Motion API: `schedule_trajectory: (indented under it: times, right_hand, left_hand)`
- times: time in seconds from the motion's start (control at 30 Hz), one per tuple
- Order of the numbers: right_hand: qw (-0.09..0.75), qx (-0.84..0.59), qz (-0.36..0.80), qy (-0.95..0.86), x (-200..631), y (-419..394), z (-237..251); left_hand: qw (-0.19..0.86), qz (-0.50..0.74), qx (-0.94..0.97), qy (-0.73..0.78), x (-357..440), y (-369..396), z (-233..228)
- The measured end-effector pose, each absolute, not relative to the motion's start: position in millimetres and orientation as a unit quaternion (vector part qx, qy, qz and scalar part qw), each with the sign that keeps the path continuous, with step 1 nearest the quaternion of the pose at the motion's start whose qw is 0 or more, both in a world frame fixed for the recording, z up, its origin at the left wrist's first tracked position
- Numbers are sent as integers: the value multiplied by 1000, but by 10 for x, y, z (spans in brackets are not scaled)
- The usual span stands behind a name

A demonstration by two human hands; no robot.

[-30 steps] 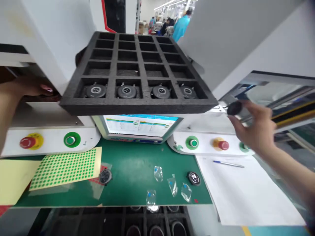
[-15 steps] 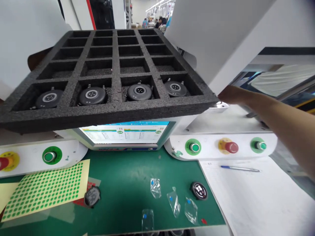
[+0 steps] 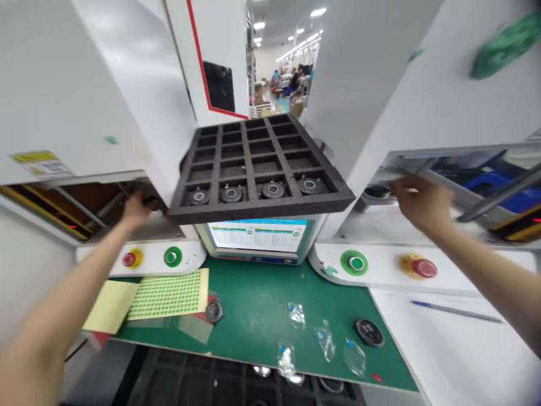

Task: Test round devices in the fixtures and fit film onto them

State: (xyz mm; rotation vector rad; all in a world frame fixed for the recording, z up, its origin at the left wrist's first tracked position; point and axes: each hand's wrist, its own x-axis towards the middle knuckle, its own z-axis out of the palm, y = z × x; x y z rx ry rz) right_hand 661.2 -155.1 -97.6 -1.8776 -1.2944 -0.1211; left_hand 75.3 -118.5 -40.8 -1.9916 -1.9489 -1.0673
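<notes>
- On the green table [image 3: 253, 293], a round black watch [image 3: 369, 332] shows pale digits.
- Inside the right machine [image 3: 443, 107], a dark, round disc [image 3: 377, 193] lies flat at the fingertips of the right hand [image 3: 425, 204]; cannot tell if they grip it.
- Left machine [image 3: 97, 84]: left hand [image 3: 137, 208] inside, grip lost in shadow.

You've got a blue-ended pen [image 3: 456, 312] lying on some white paper [image 3: 422, 349] off to your right, blue-dotted clear plastic scraps [image 3: 326, 344] scattered on the green tabletop [image 3: 249, 332], plus a green-dot sticker sheet [image 3: 169, 296] right against a plain yellow sheet [image 3: 110, 307].
</notes>
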Motion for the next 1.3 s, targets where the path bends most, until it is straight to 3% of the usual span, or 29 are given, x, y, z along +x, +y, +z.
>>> schedule_trajectory:
  times: [0.07, 0.17, 0.37, 0.63, 0.83, 1.03, 1.3]
  right_hand:
    - [410, -748, -4, -522, 6073, -1939, -1167]
    - [353, -704, 116, -606, 5040, -2332, -1607]
    - [277, -648, 244, -666, 3781, -2262, -2014]
    - [227, -683, 232, -654, 3779, -2218, -2032]
    - [222, -682, 213, -664, 3572, -2392, -1684]
    - [266, -628, 161, -713, 3767, -3350, -1359]
    - [344, -607, 105, -709, 4067, -4365, -1509]
  left_hand:
    - [64, -361, -661, -655, 613, -1546, -363]
    - [5, -338, -700, -630, 759, -2275, -701]
    - [-98, -245, -796, -544, 1217, -3402, -1322]
    - [-137, -193, -755, -611, 1273, -3530, -1513]
    - [-114, -119, -717, -677, 1721, -3298, -1578]
    - [-104, -101, -711, -688, 1742, -3196, -1455]
    - [-99, -104, -722, -677, 1808, -3301, -1441]
